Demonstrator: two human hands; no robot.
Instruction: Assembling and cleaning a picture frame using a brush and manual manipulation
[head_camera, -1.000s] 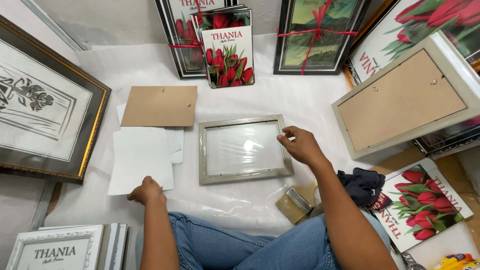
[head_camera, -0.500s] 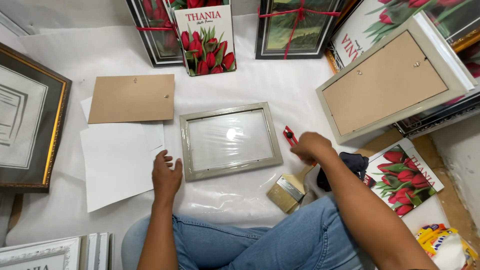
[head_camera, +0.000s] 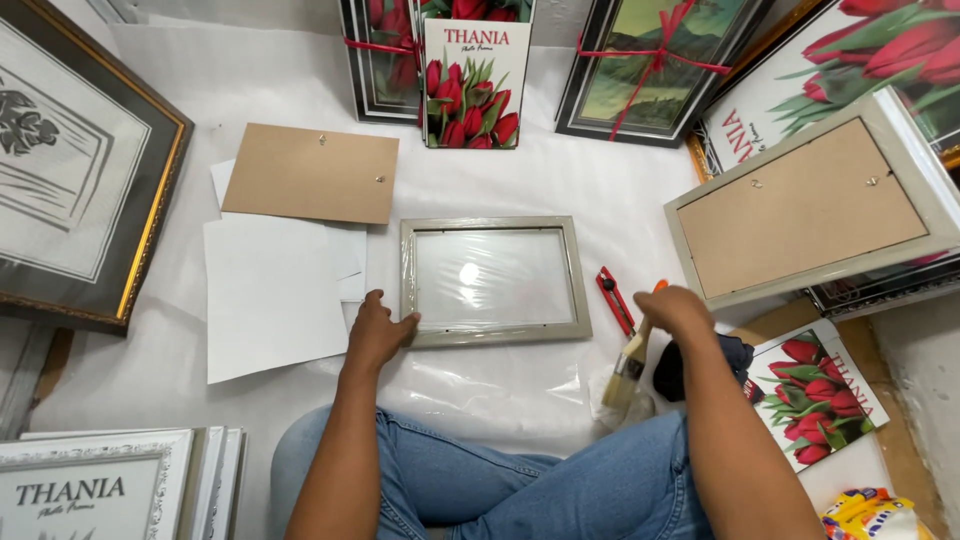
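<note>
Left hand (head_camera: 378, 335) lies flat on the lower left corner of the grey picture frame (head_camera: 494, 281), fingers loose, gripping nothing; frame is face down on the white sheet (head_camera: 560, 185), plastic-wrapped, in front of the knees. Right hand (head_camera: 675, 310) is closed around a paintbrush (head_camera: 627, 370), bristles down, just right of the frame beside a red cutter (head_camera: 614, 299). White papers (head_camera: 270, 295) and brown backing board (head_camera: 312, 173) to the left.
</note>
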